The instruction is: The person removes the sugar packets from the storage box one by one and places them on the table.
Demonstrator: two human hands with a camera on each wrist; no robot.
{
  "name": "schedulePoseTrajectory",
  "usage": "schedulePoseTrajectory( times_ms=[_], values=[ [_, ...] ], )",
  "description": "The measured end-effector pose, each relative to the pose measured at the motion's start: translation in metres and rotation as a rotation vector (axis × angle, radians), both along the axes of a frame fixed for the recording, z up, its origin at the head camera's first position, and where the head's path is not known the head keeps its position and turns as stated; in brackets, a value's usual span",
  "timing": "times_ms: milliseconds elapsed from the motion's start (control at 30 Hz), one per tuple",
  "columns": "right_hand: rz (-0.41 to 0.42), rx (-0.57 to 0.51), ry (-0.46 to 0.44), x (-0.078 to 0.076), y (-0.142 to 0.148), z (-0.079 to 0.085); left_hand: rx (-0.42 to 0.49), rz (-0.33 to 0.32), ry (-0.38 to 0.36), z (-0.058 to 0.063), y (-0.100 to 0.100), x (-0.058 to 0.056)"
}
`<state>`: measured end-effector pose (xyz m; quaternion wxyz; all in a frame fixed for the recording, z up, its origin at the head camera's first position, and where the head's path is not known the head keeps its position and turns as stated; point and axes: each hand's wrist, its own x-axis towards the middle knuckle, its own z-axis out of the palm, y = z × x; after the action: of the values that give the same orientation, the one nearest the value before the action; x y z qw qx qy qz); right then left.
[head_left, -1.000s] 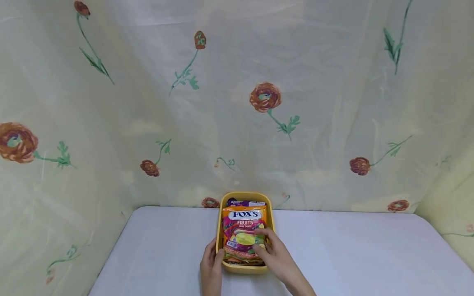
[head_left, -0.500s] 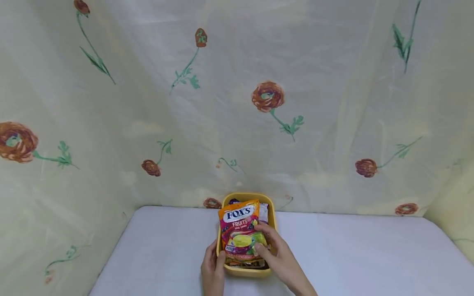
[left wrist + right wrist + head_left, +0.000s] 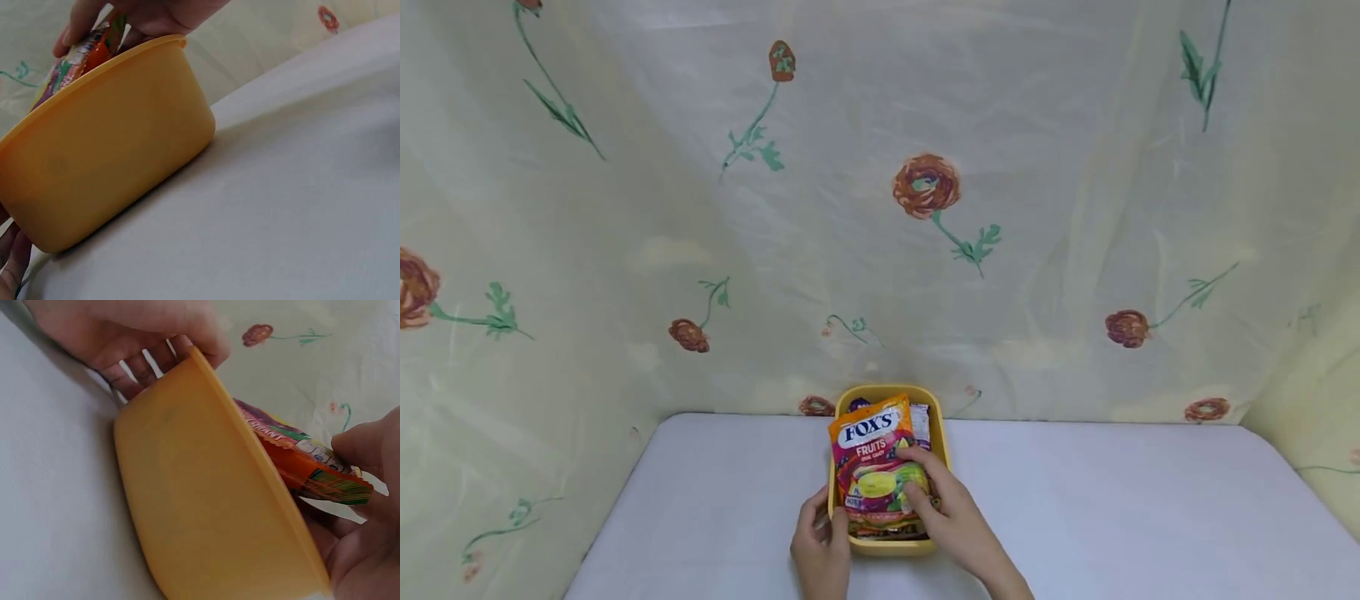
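An orange and magenta Fox's fruit candy bag [image 3: 872, 458] leans tilted to the left over a yellow plastic tub [image 3: 895, 548]. My right hand [image 3: 951, 517] pinches the bag's right side between thumb and fingers. In the right wrist view, the bag's open-looking orange edge [image 3: 294, 464] sticks up past the tub's rim. My left hand [image 3: 822, 542] holds the tub at its near left corner, thumb at the rim and fingers outside. Under the bag lie other packets, among them a purple and white one [image 3: 920, 425]; most of them are hidden.
The tub stands on a white-covered table [image 3: 1097, 508], close to its back edge. Behind and at both sides hangs a pale curtain [image 3: 1022, 317] printed with red flowers.
The candy bag, flat in the tub earlier, has been lifted and turned by my right hand, its top swinging left. This uncovers a white packet. My left hand stays at the tub.
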<state>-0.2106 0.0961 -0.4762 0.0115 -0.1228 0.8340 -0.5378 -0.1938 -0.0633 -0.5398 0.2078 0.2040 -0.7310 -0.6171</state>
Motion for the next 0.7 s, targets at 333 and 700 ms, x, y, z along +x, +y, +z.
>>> schedulePoseTrajectory(
  times_ms=[333,700],
  values=[
    [-0.071,-0.228,-0.046,-0.003,0.003,-0.005,0.025,0.216,-0.056,0.007,0.015,0.002],
    [-0.178,-0.365,-0.181,-0.009,0.013,-0.002,0.096,0.347,-0.07,0.009,0.021,0.004]
  ],
)
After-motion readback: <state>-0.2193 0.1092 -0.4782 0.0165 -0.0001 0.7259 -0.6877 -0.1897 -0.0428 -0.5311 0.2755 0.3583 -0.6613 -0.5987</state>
